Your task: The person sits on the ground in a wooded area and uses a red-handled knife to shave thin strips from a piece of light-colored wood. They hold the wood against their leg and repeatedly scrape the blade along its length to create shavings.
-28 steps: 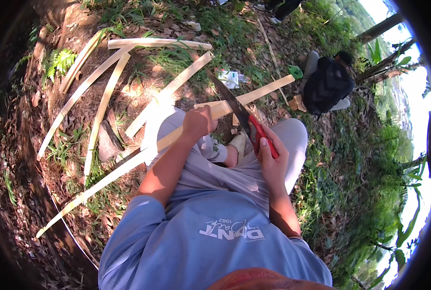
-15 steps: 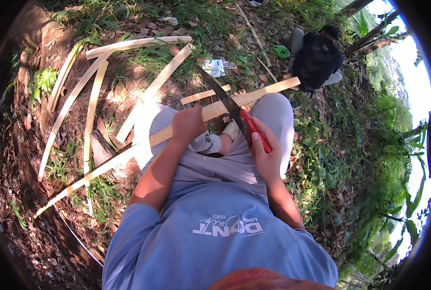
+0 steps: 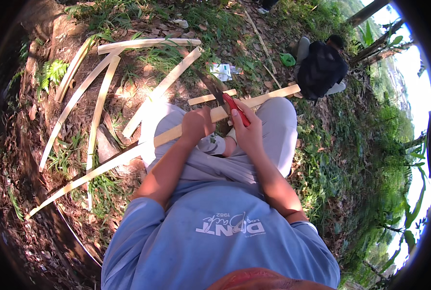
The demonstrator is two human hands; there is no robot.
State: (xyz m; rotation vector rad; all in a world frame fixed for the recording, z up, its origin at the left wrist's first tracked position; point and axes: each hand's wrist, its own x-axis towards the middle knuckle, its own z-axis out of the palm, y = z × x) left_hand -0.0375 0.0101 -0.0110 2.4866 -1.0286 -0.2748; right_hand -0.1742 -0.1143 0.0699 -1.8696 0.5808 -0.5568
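Observation:
A long pale wooden strip (image 3: 273,96) lies slantwise across my lap, from the lower left up to the right. My left hand (image 3: 196,126) is closed around it near its middle. In my right hand (image 3: 248,131) is a hand saw (image 3: 214,87), gripped by its red handle. The dark blade crosses the strip just right of my left hand and points up and to the left. Where the teeth meet the wood is too small to make out. Beyond the blade, a short wooden piece (image 3: 211,97) lies on the ground.
Several more wooden strips (image 3: 164,92) lie on leafy ground to the left. A white packet (image 3: 220,72) rests ahead. At the upper right sits a person in dark clothing (image 3: 322,69) beside a green plastic bag (image 3: 287,59). A stone (image 3: 107,144) lies left of my knee.
My right hand has drawn the saw leftward and up along the strip, closer to my left hand. The left hand keeps its hold on the wood.

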